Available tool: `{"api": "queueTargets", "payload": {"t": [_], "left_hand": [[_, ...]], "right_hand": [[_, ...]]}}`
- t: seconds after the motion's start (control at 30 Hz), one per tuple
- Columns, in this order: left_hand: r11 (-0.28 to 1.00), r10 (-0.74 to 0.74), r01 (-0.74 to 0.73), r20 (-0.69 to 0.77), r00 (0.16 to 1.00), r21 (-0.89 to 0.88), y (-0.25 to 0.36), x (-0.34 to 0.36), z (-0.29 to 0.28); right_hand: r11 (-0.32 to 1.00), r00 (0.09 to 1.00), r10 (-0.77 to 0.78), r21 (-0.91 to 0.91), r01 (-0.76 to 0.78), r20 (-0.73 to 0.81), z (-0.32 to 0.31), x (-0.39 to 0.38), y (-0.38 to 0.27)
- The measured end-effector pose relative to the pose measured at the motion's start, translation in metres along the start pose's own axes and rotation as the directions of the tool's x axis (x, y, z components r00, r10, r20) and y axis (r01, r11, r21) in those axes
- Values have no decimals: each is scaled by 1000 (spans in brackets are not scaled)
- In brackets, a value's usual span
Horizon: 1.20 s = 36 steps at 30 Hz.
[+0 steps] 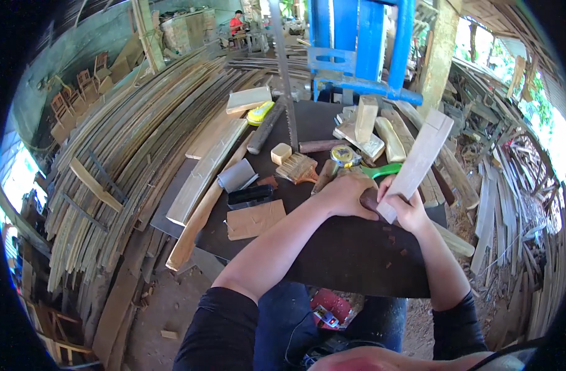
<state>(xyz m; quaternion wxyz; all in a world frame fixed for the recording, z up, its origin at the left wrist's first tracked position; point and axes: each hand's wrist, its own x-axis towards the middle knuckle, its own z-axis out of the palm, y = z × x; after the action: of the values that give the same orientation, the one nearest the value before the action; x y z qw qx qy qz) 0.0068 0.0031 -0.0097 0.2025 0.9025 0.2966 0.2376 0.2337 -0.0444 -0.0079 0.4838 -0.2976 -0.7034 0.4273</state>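
Observation:
My left hand is closed around a dark reddish-brown wood piece at the right of the dark work surface; its fingertips are largely hidden. My right hand grips a pale, flat wooden board, tilted upright with its lower end against the dark piece. Just beyond my hands lie a green-handled tool, a yellow tape measure and a paint brush. A piece of brown sandpaper or card and a black oblong object lie to their left.
A saw blade stands vertically at the back, before blue machinery. Wood blocks and boards crowd the surface's edges. Long plank stacks flank it. A person in red sits far back. A red object lies below.

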Motion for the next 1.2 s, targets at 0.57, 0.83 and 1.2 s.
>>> {"api": "queueTargets", "payload": {"t": [0.57,0.83,1.2], "left_hand": [[997,-26,25,5,1000,72,-1,3,5],[996,6,-4,-16,1000,87,0,7,11],[992,-42,37,36,998,119,-2,4,6]], "right_hand": [[985,962,-60,-174,13,-266,13,6,15],[963,947,-81,-268,-5,-311,1,6,22],[900,947,-134,-435,-6,-291,10,10,8]]}}
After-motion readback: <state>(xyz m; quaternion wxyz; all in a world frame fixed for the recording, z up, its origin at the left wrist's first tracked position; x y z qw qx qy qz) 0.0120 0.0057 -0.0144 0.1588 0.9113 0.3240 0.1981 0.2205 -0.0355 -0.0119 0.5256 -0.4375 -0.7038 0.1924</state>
